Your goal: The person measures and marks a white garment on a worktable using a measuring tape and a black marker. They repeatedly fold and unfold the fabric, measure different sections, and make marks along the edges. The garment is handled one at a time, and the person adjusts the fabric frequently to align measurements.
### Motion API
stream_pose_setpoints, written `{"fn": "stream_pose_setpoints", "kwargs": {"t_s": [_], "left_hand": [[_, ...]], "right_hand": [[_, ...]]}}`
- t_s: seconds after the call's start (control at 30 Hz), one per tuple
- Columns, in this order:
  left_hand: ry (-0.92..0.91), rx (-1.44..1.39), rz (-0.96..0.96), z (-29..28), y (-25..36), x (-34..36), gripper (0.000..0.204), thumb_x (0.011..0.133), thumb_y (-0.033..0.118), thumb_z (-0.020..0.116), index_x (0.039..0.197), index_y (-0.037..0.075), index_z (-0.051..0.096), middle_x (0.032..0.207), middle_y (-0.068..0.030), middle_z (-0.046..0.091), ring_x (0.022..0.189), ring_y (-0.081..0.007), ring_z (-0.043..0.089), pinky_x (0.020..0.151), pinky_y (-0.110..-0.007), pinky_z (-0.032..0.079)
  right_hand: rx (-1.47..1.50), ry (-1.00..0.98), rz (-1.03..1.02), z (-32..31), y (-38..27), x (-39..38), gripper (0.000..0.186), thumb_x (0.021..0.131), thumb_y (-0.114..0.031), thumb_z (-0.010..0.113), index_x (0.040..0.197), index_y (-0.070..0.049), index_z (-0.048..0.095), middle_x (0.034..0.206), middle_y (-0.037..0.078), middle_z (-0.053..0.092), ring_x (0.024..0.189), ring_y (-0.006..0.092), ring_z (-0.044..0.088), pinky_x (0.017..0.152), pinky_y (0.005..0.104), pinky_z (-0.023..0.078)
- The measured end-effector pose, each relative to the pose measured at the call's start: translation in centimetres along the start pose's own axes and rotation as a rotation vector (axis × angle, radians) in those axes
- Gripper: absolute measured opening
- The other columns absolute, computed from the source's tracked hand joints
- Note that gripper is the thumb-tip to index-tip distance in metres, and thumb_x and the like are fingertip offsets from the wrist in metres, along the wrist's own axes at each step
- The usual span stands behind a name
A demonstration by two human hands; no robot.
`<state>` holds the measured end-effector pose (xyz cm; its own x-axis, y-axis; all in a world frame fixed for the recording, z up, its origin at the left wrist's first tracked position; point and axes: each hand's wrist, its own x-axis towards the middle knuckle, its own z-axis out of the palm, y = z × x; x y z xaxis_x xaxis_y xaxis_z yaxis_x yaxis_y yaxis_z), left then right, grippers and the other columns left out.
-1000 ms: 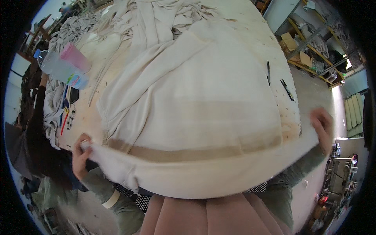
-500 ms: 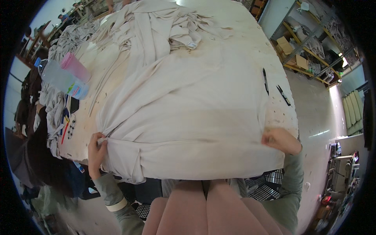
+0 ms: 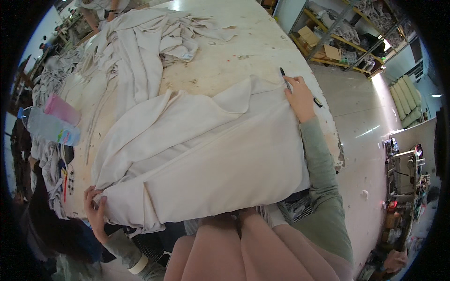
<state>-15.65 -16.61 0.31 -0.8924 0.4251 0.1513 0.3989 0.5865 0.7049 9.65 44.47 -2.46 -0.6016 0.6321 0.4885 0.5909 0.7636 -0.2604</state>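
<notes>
A large off-white knit fabric piece (image 3: 225,178) lies spread in front of me, its near edge hanging over the table's front. My left hand (image 3: 96,210) pinches its near left corner, thumb and fingers closed on the cloth. My right hand (image 3: 301,98) is stretched out to the far right, its fingers closed at the fabric's far right corner. A dark pen (image 3: 283,76) lies right at those fingertips; whether they also touch it I cannot tell. A second dark pen (image 3: 318,102) sits beside the right wrist. One diagonal fold edge runs between the two hands.
More off-white cloth (image 3: 136,51) is heaped on the far left of the table (image 3: 225,56). A clear bottle (image 3: 51,126) and pink cup (image 3: 62,109) stand at the left, near a red pen (image 3: 64,187). Another person (image 3: 89,16) is beyond the table. Shelves (image 3: 328,33) stand at the far right.
My right hand has moved from the near right edge to the far right by the pens, drawing the cloth with it. A diagonal fold has formed. My left hand still grips the corner.
</notes>
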Motion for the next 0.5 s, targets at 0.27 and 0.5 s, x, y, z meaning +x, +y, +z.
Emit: {"fn": "stream_pose_setpoints", "kwargs": {"t_s": [0.27,0.5], "left_hand": [[-0.023,0.033,0.040,-2.0,0.7,0.7,0.023,0.069,0.001,0.070,0.089,0.002,0.059,0.112,-0.0084,0.051,0.105,-0.0203,0.052,0.090,-0.033,0.044],[0.000,0.069,0.105,-4.9,1.5,0.8,0.026,0.065,-0.008,0.064,0.088,0.001,0.055,0.106,-0.0082,0.051,0.102,-0.0179,0.052,0.091,-0.029,0.042]], "right_hand": [[0.423,-0.078,0.148,-2.7,-0.8,3.2,0.022,0.085,-0.021,0.065,0.099,-0.004,0.064,0.083,0.006,0.066,0.079,0.0124,0.058,0.075,0.0276,0.045],[0.705,0.217,0.096,-17.5,-0.2,1.5,0.026,0.088,-0.019,0.061,0.112,-0.011,0.061,0.079,0.001,0.064,0.064,0.0047,0.050,0.057,0.0179,0.036]]}}
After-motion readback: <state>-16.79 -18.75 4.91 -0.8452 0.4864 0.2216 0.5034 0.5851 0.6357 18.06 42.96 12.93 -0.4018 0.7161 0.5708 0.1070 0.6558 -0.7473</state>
